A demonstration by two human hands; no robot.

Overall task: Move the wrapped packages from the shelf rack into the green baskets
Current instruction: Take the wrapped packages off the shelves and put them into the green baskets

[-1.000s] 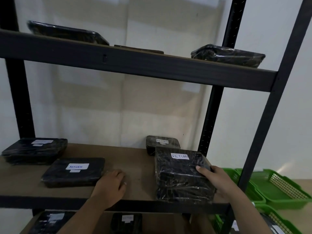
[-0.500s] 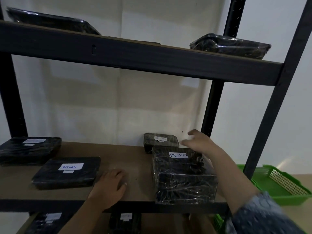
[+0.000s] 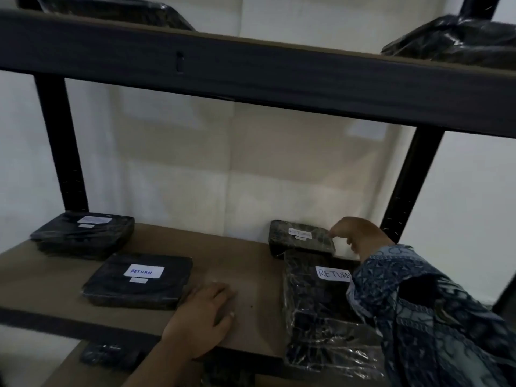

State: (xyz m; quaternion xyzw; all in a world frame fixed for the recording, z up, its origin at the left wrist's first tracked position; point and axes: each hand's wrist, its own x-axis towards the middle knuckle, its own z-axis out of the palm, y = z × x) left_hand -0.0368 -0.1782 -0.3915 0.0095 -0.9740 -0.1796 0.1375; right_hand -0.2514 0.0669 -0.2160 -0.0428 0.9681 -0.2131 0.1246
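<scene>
Head view shows the right hand point(image 3: 356, 237), grip loosely open and empty, reaching over the large RETURN package point(image 3: 321, 308), whose overhanging front edge the sleeve point(image 3: 413, 303) could drag off the shelf point(image 3: 251, 275).

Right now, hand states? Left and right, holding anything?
Left hand: open, flat on the middle shelf board, holding nothing.
Right hand: open, fingers reaching at the small back package; no grip yet.
</scene>
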